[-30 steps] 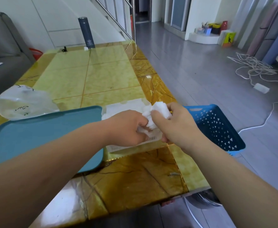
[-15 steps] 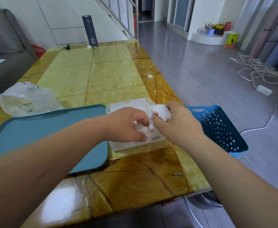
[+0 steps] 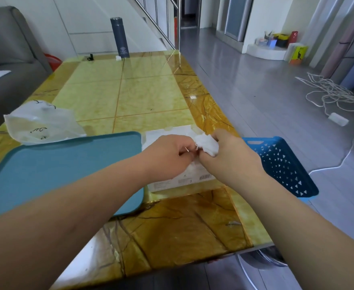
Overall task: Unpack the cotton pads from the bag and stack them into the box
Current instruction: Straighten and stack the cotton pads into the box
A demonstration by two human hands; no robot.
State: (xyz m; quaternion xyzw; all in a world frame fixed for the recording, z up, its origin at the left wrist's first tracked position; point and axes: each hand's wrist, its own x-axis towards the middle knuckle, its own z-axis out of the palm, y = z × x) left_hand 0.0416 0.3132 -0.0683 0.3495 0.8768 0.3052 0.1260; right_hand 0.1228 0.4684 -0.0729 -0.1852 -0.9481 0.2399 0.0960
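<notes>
Pads [image 3: 207, 144] are gripped in the right hand [image 3: 230, 160] above the pack [image 3: 182, 181]; the curled left hand's [image 3: 167, 158] hold cannot be told.

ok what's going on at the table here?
A person is working bare-handed over a white package with a barcode label, which lies on the table. The right hand grips a wad of white cotton pads. The left hand pinches at the wad's edge, just above the package. A blue basket stands at the table's right edge, and a teal tray lies to the left.
</notes>
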